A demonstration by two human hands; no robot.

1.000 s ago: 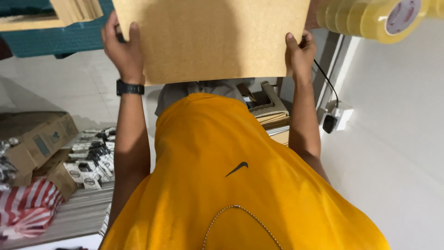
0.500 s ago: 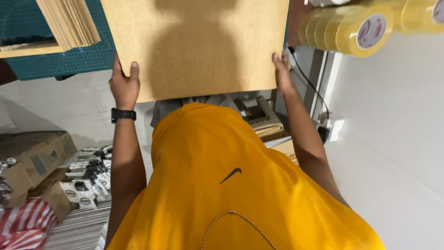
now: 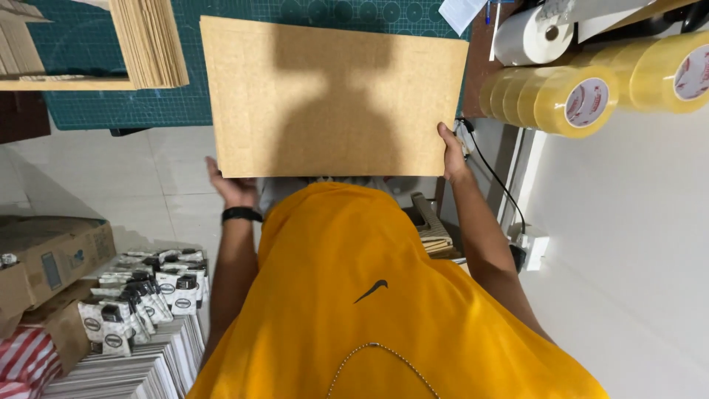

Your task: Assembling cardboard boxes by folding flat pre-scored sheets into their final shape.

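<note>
I hold a flat brown cardboard sheet [image 3: 332, 96] level in front of me, over the near edge of a green cutting mat [image 3: 96, 103]. My left hand [image 3: 233, 188], with a black watch on the wrist, grips the sheet's near left corner from beneath. My right hand [image 3: 452, 151] grips its right edge near the bottom corner. My shadow falls across the sheet. My yellow shirt fills the lower middle of the view.
A stack of cardboard sheets [image 3: 151, 41] stands on the mat at the left. Rolls of clear tape [image 3: 569, 100] and a white paper roll [image 3: 532, 33] sit at the right. On the floor at the left are an open cardboard box [image 3: 52, 255], small black-and-white packets [image 3: 144, 295] and stacked flat sheets.
The cardboard sheet has moved away from me toward the mat, so more of it and the table shows. My left hand has shifted from the side edge to under the near corner.
</note>
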